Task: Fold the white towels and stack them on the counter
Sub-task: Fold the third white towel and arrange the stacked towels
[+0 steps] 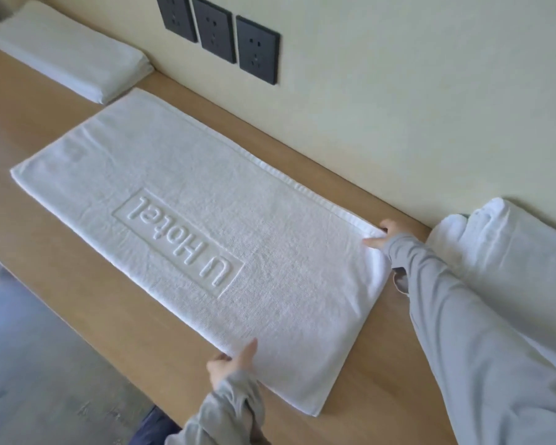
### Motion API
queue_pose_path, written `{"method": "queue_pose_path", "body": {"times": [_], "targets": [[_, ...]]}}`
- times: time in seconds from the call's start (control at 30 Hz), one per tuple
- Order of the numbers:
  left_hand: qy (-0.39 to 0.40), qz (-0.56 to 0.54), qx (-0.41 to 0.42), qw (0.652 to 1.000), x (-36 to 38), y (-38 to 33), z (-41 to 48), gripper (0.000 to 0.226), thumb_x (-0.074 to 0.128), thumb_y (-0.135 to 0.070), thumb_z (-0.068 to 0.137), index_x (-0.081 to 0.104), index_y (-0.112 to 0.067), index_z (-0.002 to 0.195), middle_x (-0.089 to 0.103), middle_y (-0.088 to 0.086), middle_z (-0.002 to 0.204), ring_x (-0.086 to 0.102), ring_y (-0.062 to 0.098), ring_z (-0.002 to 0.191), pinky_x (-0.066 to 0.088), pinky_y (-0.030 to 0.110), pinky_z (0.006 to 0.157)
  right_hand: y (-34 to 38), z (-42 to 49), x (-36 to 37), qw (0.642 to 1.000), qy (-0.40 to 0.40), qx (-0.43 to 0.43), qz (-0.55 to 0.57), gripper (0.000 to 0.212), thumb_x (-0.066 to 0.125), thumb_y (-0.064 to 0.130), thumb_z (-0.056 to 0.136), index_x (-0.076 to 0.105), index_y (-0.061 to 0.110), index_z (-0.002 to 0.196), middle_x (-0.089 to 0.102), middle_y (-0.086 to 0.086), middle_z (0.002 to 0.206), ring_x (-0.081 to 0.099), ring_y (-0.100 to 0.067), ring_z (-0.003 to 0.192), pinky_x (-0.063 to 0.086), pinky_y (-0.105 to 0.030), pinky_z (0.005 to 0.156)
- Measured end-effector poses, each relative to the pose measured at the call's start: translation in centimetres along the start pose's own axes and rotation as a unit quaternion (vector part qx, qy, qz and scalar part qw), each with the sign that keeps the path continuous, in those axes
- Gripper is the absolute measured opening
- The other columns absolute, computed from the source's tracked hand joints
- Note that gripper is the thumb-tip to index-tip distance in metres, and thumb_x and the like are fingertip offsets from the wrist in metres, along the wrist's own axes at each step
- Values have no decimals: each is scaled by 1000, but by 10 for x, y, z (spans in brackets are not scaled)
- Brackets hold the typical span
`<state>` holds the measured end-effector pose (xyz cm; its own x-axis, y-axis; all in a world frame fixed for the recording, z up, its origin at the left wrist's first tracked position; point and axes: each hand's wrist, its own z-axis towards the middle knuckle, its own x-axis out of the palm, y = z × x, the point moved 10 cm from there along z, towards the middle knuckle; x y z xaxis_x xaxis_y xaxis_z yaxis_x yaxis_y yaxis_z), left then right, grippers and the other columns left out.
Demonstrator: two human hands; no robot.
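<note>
White terry "U Hotel" towel [206, 220] lies flat on the wooden counter [109, 316], left hand [228, 364] pinching its near edge and right hand [385, 234] apparently pinching the far corner (fingers half hidden), so both should lift evenly and land edges aligned.

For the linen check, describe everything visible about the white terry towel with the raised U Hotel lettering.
The white terry towel with raised lettering is a long rectangle lying flat on the light wooden counter, its long side running along the cream wall. A framed "U Hotel" reads upside down from the camera, and a ribbed band edges the far side. The left hand pinches its near edge and the right hand pinches its far right corner.
</note>
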<state>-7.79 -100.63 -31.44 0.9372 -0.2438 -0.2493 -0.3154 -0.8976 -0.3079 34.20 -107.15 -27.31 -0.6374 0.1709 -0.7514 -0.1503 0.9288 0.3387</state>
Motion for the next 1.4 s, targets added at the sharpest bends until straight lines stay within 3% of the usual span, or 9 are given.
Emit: {"method": "queue_pose_path", "body": {"times": [0.1,0.33,0.57,0.73,0.93,1.03,1.1,1.2,1.4], "targets": [[62,-30,-19,997,24,27,-9,35,75,-6,74,58,11,99,63,18,83,61,39,89,48,49,93,-7,-3,-6,1000,9,13,-4,73,71,27,81,34,7,141,42,-12,143,42,-29,129,33,-34,105],[114,-89,-50,988,43,55,-27,27,74,-1,75,57,4,96,64,21,93,63,38,83,54,40,61,-11,-13,-25,997,-56,1,47,52,71,20,81,52,1,125,55,-15,128,52,-31,116,38,-31,97],[91,-160,14,983,1,-23,-54,78,81,0,66,37,-7,131,52,21,123,61,39,89,51,34,42,19,-23,-64,972,-138,-41,184,32,69,5,79,59,1,109,60,-16,111,52,-23,90,42,-26,70],[206,-175,116,956,-21,-103,-84,8,72,-10,75,74,-9,82,66,19,92,64,26,57,52,29,42,95,-47,-89,904,-145,-157,371,20,61,-10,77,62,9,77,65,3,70,55,-21,79,48,-19,60],[344,-61,281,894,-57,-197,-94,55,80,-10,46,60,2,95,58,4,61,54,16,54,47,26,53,212,-63,-86,779,-8,-222,587,26,51,-19,80,61,4,85,65,-6,72,65,-19,73,59,-28,70],[321,-9,311,894,-84,-243,-70,57,82,-2,32,56,3,83,51,4,58,49,18,47,43,24,47,275,-64,-79,836,-35,-268,477,37,56,-25,73,61,9,89,59,-6,86,61,-19,85,51,-27,92],[249,-12,315,916,-106,-277,-44,35,85,-8,45,55,-5,64,36,2,47,33,15,37,29,20,38,313,-61,-77,878,-99,-280,376,34,66,-16,73,65,13,89,62,1,84,66,-5,73,51,-16,85],[139,12,406,903,-137,-334,-14,53,80,-33,68,35,-19,46,21,-6,48,21,14,47,17,25,49,367,-52,-70,890,-189,-274,312,21,65,-6,78,69,15,79,66,1,71,66,-6,50,56,-14,65],[176,-1,442,879,-182,-424,50,23,69,-13,83,71,-2,63,63,-8,87,58,1,82,42,15,75,497,-23,-35,908,-270,-286,145,7,67,18,82,70,13,82,60,-3,52,53,-1,40,45,-10,57]]}}
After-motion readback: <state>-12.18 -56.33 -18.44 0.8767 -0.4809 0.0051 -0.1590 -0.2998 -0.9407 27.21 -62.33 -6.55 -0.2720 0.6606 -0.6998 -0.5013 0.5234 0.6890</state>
